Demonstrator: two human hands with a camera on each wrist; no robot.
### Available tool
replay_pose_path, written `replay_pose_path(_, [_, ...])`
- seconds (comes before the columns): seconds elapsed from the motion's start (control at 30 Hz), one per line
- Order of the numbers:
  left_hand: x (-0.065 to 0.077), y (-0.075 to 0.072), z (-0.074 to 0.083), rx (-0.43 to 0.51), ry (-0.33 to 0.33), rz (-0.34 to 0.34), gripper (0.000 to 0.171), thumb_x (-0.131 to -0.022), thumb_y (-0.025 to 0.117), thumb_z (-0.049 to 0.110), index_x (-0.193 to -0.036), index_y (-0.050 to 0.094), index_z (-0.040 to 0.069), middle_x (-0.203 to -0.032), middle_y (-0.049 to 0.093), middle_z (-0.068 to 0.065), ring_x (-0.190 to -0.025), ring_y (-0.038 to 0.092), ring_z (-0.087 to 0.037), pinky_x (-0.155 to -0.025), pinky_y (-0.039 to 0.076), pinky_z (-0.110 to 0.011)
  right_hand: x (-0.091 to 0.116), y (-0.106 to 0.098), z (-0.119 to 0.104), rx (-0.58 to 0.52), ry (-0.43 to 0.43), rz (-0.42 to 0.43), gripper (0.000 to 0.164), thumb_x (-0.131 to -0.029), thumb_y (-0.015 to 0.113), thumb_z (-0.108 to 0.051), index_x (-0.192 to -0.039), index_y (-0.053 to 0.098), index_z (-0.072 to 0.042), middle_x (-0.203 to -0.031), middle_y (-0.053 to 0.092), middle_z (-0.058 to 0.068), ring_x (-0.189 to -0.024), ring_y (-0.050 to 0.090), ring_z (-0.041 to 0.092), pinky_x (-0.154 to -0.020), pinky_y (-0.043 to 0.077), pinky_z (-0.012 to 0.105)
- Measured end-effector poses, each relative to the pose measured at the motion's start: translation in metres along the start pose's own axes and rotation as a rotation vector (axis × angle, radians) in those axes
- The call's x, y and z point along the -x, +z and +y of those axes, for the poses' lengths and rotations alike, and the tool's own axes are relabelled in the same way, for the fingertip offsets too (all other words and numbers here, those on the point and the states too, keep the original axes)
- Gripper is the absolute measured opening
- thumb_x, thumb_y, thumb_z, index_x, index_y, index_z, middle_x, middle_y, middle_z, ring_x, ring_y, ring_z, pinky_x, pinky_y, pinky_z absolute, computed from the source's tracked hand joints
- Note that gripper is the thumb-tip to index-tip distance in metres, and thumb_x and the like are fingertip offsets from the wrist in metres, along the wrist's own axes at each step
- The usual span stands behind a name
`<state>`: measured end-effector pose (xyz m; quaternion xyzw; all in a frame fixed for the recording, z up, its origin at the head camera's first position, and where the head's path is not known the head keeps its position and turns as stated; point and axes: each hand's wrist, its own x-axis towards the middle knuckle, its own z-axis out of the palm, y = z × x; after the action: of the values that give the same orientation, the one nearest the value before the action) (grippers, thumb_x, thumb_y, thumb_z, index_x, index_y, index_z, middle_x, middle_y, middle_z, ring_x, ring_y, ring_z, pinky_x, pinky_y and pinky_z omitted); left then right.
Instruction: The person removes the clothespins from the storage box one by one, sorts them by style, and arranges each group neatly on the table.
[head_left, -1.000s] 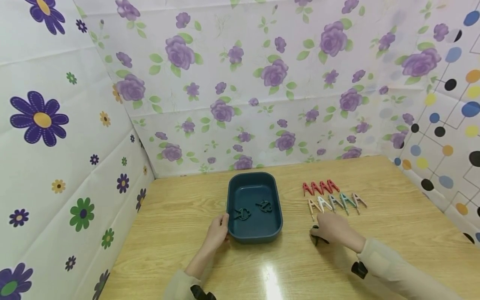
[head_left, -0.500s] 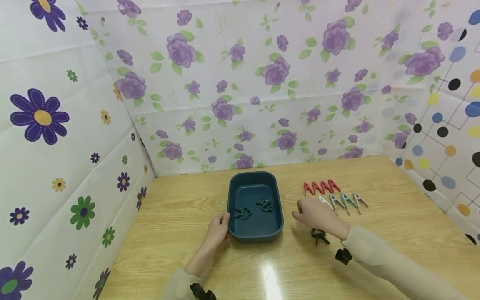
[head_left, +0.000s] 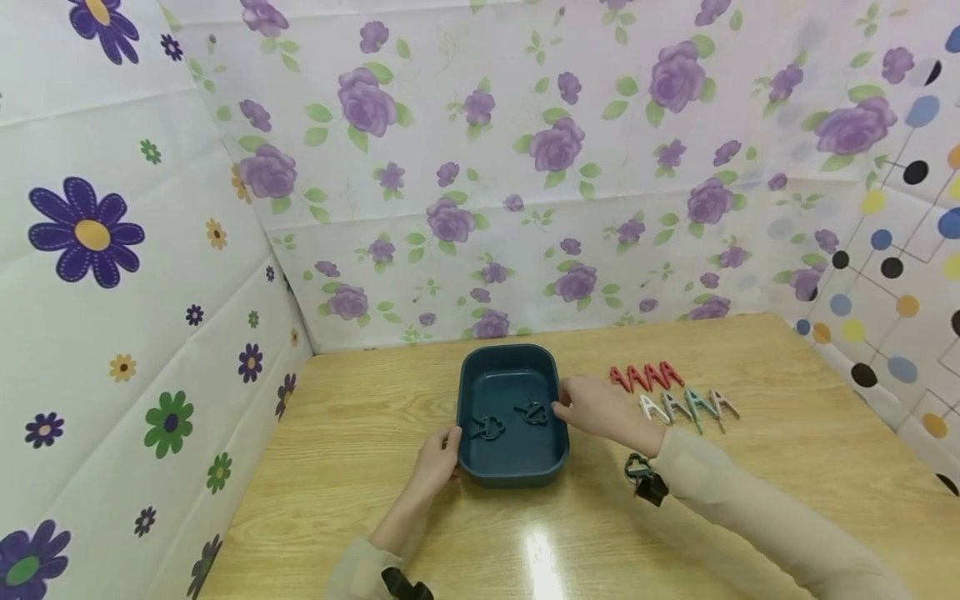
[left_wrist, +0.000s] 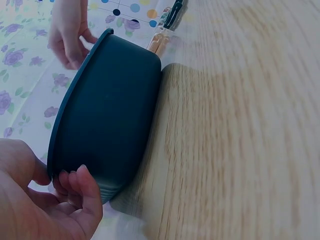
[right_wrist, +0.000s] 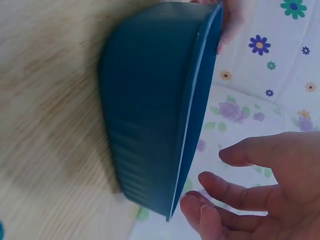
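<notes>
My left hand (head_left: 437,454) grips the left wall of a dark blue-green plastic bin (head_left: 513,481), thumb at the rim and fingers curled against the outside. Two dark green clips (head_left: 533,413) lie inside the bin. At the bin's right rim is my right hand (head_left: 600,408); in the right wrist view its fingers are loosely bent and apart, with nothing between them. Another dark green clip (head_left: 637,469) lies on the table below my right wrist, partly covered. A peach clothespin (left_wrist: 158,43) shows on the table behind the bin in the left wrist view, hidden in the head view.
Right of the bin, several red clothespins (head_left: 647,377) lie in a row. In front of them is a row of white, grey-blue, teal (head_left: 701,409) and pink clothespins. Flowered cloth (head_left: 450,167) stands behind the wooden table (head_left: 360,417).
My right hand has left the dark green clip on the table and moved left to the bin's right rim. My left hand stays on the bin.
</notes>
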<state>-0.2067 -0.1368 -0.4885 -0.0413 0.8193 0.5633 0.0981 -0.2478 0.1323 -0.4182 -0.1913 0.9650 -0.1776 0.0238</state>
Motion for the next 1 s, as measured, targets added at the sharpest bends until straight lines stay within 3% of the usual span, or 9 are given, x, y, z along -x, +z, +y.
replay_pose_path(0.47, [0.000, 0.000, -0.003, 0.005, 0.009, -0.004, 0.049, -0.107, 0.035, 0.030, -0.140, 0.043, -0.006, -0.078, 0.047, -0.006, -0.062, 0.049, -0.015, -0.059, 0.053, -0.029, -0.037, -0.006, -0.023, 0.049, -0.170, -0.134, 0.012, -0.090, 0.066, -0.013, -0.081, 0.060, -0.009, -0.071, 0.058, 0.003, -0.060, 0.047, 0.013, -0.058, 0.038, 0.026])
replay_pose_path(0.63, [-0.001, 0.000, -0.001, 0.003, 0.004, 0.011, 0.048, -0.106, 0.035, 0.029, -0.138, 0.045, -0.005, -0.077, 0.047, -0.006, -0.062, 0.049, -0.015, -0.058, 0.052, -0.028, -0.051, -0.007, -0.029, 0.096, -0.146, -0.264, 0.008, -0.092, 0.062, -0.010, -0.085, 0.062, -0.009, -0.079, 0.061, 0.004, -0.066, 0.051, 0.014, -0.062, 0.044, 0.028])
replay_pose_path(0.8, [-0.001, 0.000, 0.000, -0.004, 0.004, 0.016, 0.047, -0.106, 0.035, 0.030, -0.136, 0.047, -0.006, -0.078, 0.047, -0.006, -0.062, 0.049, -0.016, -0.059, 0.053, -0.028, -0.068, -0.004, -0.034, 0.187, -0.107, -0.409, 0.017, -0.095, 0.054, -0.006, -0.106, 0.066, -0.005, -0.104, 0.067, 0.011, -0.088, 0.062, 0.022, -0.079, 0.054, 0.038])
replay_pose_path(0.87, [0.000, 0.000, 0.000, -0.004, 0.007, 0.011, 0.047, -0.106, 0.035, 0.029, -0.136, 0.046, -0.006, -0.078, 0.047, -0.006, -0.063, 0.049, -0.016, -0.059, 0.053, -0.028, -0.076, 0.000, -0.035, 0.241, -0.112, -0.479, 0.024, -0.097, 0.050, -0.005, -0.115, 0.065, -0.006, -0.115, 0.065, 0.012, -0.097, 0.062, 0.024, -0.083, 0.053, 0.038])
replay_pose_path(1.0, [0.000, 0.000, 0.000, -0.001, 0.007, 0.003, 0.047, -0.107, 0.034, 0.029, -0.136, 0.046, -0.006, -0.077, 0.046, -0.006, -0.063, 0.049, -0.016, -0.059, 0.053, -0.028, -0.088, 0.008, -0.036, 0.315, -0.129, -0.610, 0.038, -0.096, 0.045, -0.002, -0.126, 0.063, -0.017, -0.135, 0.057, 0.009, -0.106, 0.055, 0.022, -0.078, 0.043, 0.032])
